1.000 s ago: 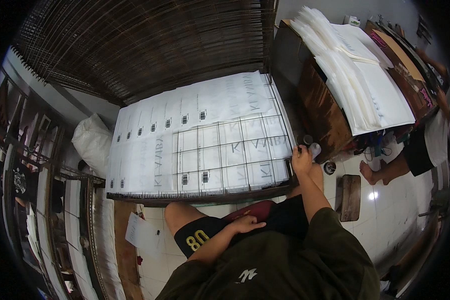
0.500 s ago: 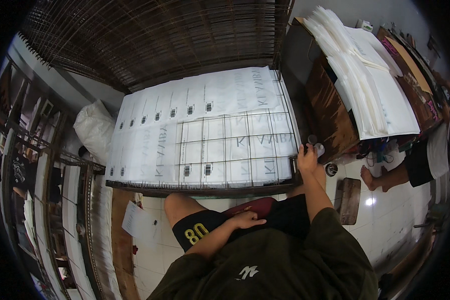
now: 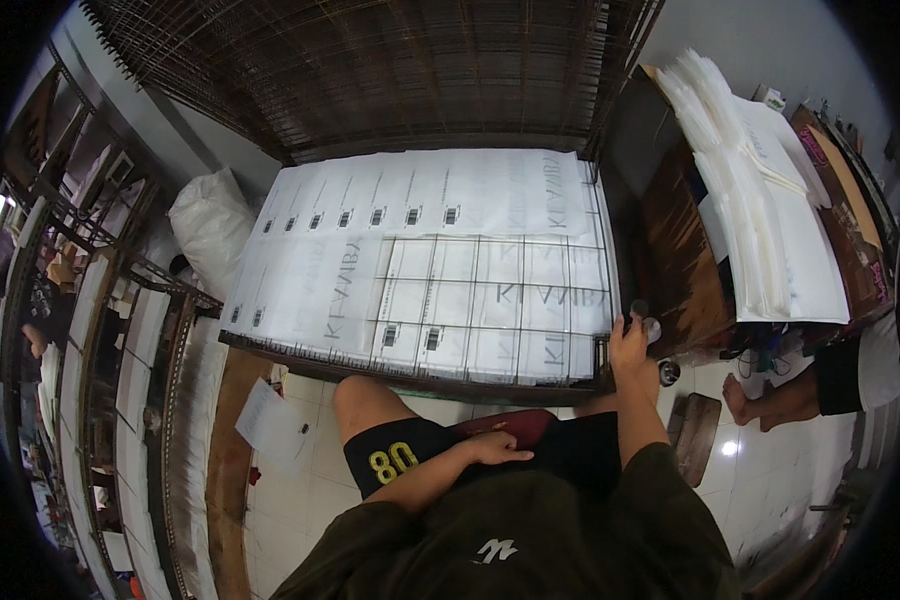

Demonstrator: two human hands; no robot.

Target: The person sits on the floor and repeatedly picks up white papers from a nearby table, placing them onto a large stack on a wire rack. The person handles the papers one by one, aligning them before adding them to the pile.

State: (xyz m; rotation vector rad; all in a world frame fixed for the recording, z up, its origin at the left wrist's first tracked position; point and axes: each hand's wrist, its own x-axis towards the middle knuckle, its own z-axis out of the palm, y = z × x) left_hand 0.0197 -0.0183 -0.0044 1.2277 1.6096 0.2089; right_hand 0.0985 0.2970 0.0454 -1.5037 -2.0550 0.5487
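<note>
My left hand (image 3: 500, 448) lies loosely across my lap on the dark shorts (image 3: 405, 455), fingers stretched out and holding nothing I can see. My right hand (image 3: 628, 350) is at the right front corner of the metal drying rack (image 3: 410, 378), its fingers apart. Right beside those fingertips are clear cup-like objects (image 3: 652, 330); whether I touch them cannot be made out. On the rack in front of me lie white printed sheets (image 3: 310, 275) with large grey lettering and small barcodes. Rack wires cross over some of the sheets at the right.
Raised wire racks (image 3: 390, 80) stand behind the sheets. A stack of white sheets (image 3: 740, 190) covers a brown table at right. Shelving (image 3: 80, 330) and a white sack (image 3: 210, 225) are at left. A wooden stool (image 3: 694, 440) stands near another person's legs (image 3: 785, 402).
My view has tilted and shifted, so the rack and sheets sit lower and farther right. Both hands keep nearly the same places, the left on my lap, the right by the rack corner.
</note>
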